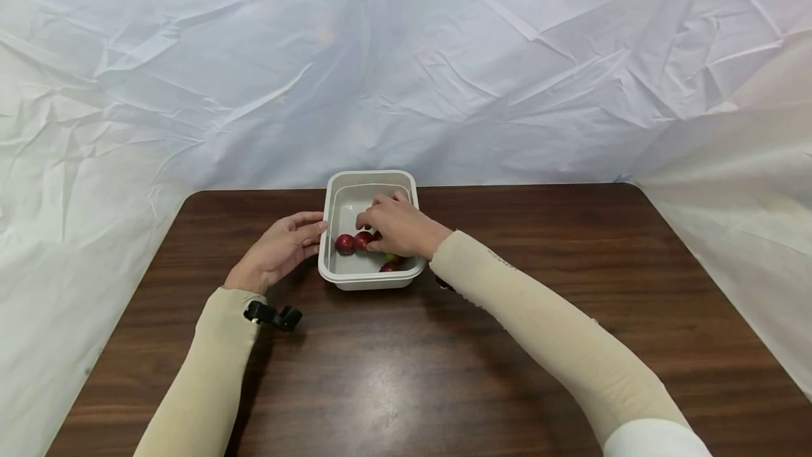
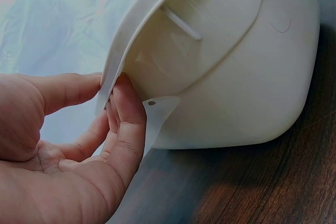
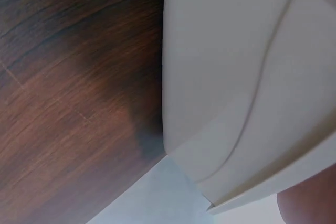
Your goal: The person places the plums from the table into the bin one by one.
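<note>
A pale grey, rounded rectangular plastic basin (image 1: 374, 277) stands near the table's far edge. My left hand (image 1: 279, 249) pinches its left rim, thumb and fingers on either side of the lip in the left wrist view. Inside the basin lie small round red fruits: one red fruit (image 1: 345, 244) at the left, a second red fruit (image 1: 364, 240) beside my right fingers, and another (image 1: 389, 267) near the front wall. A greenish one (image 1: 392, 257) shows partly under my right hand (image 1: 401, 226), which reaches over the right rim with bent fingers. Whether these fingers hold a fruit is hidden.
The basin rests on a dark brown wood-grain table (image 1: 539, 266). White crinkled sheeting (image 1: 406, 90) hangs behind the table and along both sides. A black strap mount (image 1: 274, 316) sits on my left wrist, over a beige sleeve.
</note>
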Demonstrator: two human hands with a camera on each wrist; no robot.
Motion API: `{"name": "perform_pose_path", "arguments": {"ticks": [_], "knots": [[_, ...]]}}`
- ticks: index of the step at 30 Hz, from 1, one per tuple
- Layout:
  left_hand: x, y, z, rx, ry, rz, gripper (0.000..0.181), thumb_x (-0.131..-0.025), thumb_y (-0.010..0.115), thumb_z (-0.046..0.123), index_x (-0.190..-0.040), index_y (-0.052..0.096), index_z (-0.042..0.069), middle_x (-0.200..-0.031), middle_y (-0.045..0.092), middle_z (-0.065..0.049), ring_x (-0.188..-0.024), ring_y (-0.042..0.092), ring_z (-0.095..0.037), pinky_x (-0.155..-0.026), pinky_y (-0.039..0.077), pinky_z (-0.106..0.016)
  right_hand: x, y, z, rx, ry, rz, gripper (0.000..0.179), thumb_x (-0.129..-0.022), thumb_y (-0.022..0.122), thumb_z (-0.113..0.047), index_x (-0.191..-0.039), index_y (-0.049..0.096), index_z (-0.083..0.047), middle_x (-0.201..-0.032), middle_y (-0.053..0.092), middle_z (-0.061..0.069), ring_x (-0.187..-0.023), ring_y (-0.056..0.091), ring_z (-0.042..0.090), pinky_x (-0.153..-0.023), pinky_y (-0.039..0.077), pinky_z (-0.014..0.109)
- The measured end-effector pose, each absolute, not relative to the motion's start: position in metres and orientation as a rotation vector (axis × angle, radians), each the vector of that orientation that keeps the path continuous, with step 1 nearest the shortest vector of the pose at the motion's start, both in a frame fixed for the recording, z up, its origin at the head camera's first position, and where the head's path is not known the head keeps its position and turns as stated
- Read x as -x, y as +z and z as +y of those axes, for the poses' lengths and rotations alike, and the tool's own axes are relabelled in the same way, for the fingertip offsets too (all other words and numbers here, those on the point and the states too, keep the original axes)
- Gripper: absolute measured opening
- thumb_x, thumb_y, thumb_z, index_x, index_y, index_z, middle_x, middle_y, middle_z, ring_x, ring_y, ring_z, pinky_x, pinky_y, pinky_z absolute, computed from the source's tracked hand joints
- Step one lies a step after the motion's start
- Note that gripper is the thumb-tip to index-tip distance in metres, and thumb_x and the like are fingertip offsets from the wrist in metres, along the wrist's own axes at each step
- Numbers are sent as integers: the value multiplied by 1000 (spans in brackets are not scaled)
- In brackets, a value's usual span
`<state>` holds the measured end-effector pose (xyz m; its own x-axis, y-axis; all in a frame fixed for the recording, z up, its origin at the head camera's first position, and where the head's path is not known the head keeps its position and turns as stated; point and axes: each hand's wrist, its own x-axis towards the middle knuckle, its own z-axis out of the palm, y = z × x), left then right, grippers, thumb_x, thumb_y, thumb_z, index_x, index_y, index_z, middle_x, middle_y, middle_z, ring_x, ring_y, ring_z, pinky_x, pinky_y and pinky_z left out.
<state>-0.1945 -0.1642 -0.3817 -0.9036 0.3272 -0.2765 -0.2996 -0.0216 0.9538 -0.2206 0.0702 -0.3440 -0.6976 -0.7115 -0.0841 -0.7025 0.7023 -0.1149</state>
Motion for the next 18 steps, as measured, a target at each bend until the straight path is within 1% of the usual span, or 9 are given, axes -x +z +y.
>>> {"name": "perform_pose_path", "arguments": {"ticks": [6, 8, 11, 13, 16, 18], "knots": [[193, -382, -165, -23, 1976, 1845, 55, -98, 57, 25, -142, 34, 1, -136, 49, -16, -117, 58, -19, -90, 53, -26, 220, -339, 79, 1175, -193, 2790, 31, -89, 70, -31, -118, 66, -21, -112, 70, -4, -113, 47, 17, -101, 31, 46], [193, -382, -165, -21, 1974, 1848, 55, -98, 57, 26, -142, 34, 1, -135, 50, -15, -117, 58, -19, -91, 53, -26, 219, -336, 84, 1173, -223, 2803, 27, -89, 70, -31, -114, 67, -22, -109, 70, -5, -111, 47, 17, -99, 32, 46], [193, -381, -165, -29, 1971, 1859, 55, -98, 57, 26, -142, 35, 0, -134, 51, -15, -116, 58, -20, -91, 53, -26, 217, -330, 94, 1185, -247, 2831, 25, -89, 69, -34, -112, 67, -25, -110, 70, -6, -107, 48, 17, -96, 34, 46], [193, -381, -165, -31, 1962, 1879, 55, -98, 56, 26, -142, 35, 0, -134, 51, -17, -114, 59, -20, -90, 53, -25, 216, -325, 102, 1187, -245, 2858, 25, -90, 67, -37, -113, 66, -25, -114, 69, -6, -108, 48, 17, -96, 34, 46], [192, -381, -164, -34, 1938, 1943, 53, -99, 55, 27, -141, 36, -1, -131, 51, -18, -107, 61, -18, -87, 54, -24, 214, -319, 116, 1179, -257, 2897, 31, -91, 64, -39, -117, 65, -23, -120, 66, -4, -114, 49, 19, -100, 35, 47], [190, -380, -164, -31, 1890, 2027, 50, -100, 52, 28, -139, 38, 0, -128, 52, -18, -103, 62, -16, -87, 55, -27, 212, -314, 126, 1165, -267, 2933, 33, -92, 62, -42, -118, 65, -21, -120, 66, -3, -116, 51, 20, -103, 36, 47]]}}
